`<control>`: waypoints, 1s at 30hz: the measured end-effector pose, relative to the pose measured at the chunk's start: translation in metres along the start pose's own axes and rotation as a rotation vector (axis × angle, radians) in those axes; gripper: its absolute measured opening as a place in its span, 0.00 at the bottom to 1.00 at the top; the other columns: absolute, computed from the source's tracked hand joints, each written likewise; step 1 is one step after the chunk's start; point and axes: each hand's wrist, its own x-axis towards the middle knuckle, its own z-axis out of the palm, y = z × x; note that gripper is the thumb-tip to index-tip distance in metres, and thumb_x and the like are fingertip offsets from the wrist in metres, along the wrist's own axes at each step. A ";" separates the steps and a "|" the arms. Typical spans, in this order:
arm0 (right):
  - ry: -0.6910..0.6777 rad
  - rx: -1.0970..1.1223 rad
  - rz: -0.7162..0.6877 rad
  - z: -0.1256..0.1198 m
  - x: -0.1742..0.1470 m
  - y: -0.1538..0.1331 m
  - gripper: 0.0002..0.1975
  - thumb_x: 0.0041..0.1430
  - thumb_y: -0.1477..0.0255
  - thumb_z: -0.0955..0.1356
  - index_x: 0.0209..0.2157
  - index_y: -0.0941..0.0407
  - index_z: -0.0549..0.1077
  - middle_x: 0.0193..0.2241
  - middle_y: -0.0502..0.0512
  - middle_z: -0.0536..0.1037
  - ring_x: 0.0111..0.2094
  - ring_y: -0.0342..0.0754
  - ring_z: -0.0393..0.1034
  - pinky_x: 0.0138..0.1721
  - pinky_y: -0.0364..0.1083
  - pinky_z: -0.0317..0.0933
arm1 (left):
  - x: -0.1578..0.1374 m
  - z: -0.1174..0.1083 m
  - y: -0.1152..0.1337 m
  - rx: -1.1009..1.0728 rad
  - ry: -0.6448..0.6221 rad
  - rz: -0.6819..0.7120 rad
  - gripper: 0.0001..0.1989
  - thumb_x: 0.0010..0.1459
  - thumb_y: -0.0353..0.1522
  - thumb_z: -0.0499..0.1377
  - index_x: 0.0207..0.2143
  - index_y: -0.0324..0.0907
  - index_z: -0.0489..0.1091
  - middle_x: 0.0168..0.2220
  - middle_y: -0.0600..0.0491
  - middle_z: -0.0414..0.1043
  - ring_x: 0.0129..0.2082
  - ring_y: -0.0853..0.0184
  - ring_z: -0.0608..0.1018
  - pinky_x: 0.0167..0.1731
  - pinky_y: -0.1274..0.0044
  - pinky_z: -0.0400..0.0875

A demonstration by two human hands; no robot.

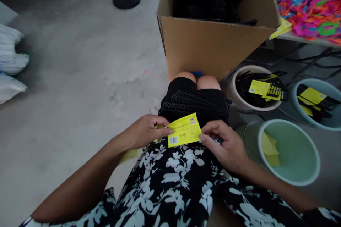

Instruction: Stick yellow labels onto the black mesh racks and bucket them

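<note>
A yellow printed card (186,129) with a barcode is stretched between my two hands above my lap. My left hand (150,131) pinches its left edge between thumb and fingers. At the card's right edge, my right hand (222,142) grips it with thumb and forefinger. Black plastic mesh pieces (194,103) lie stacked on my thighs, just beyond the card. More yellow paper (130,156) shows below my left wrist, partly hidden by the arm; what it rests on I cannot tell.
A cardboard box (213,42) holding black plastic pieces stands ahead. To the right are a cream bucket (234,94) and a blue bucket (295,95) with black pieces and yellow cards, and a green bucket (298,156) with yellow paper. Colourful pieces (309,3) cover a table. White sacks (10,60) lie left.
</note>
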 end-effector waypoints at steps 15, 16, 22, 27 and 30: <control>-0.007 -0.165 0.292 0.004 0.020 0.005 0.10 0.68 0.62 0.68 0.39 0.53 0.77 0.29 0.49 0.82 0.26 0.45 0.75 0.30 0.43 0.63 | 0.027 0.002 0.009 0.280 0.014 0.062 0.22 0.63 0.53 0.59 0.35 0.45 0.80 0.28 0.56 0.74 0.26 0.69 0.69 0.23 0.78 0.57; -0.015 -0.197 0.281 0.005 0.021 0.006 0.10 0.68 0.63 0.67 0.37 0.53 0.77 0.29 0.49 0.82 0.26 0.45 0.75 0.30 0.44 0.62 | 0.029 0.002 0.009 0.293 0.027 0.055 0.23 0.63 0.53 0.59 0.35 0.45 0.79 0.28 0.56 0.74 0.25 0.69 0.69 0.23 0.77 0.57; -0.041 -0.339 0.232 0.006 0.029 0.010 0.09 0.68 0.66 0.67 0.33 0.53 0.74 0.27 0.49 0.81 0.28 0.46 0.73 0.29 0.44 0.58 | 0.034 0.005 0.009 0.434 0.107 0.061 0.24 0.64 0.53 0.55 0.31 0.46 0.77 0.24 0.56 0.72 0.23 0.68 0.67 0.23 0.75 0.53; -0.067 -0.396 0.235 0.007 0.036 0.010 0.10 0.68 0.66 0.66 0.32 0.54 0.74 0.28 0.50 0.81 0.28 0.46 0.74 0.29 0.44 0.57 | 0.037 0.009 0.014 0.590 0.202 0.085 0.27 0.66 0.52 0.52 0.23 0.44 0.70 0.22 0.54 0.70 0.20 0.68 0.65 0.24 0.72 0.51; -0.072 -0.442 0.242 0.009 0.038 0.009 0.11 0.68 0.67 0.66 0.32 0.54 0.74 0.29 0.51 0.82 0.28 0.47 0.74 0.30 0.45 0.57 | 0.040 0.009 0.014 0.652 0.214 0.065 0.27 0.67 0.53 0.51 0.24 0.45 0.72 0.23 0.53 0.73 0.21 0.66 0.67 0.26 0.71 0.52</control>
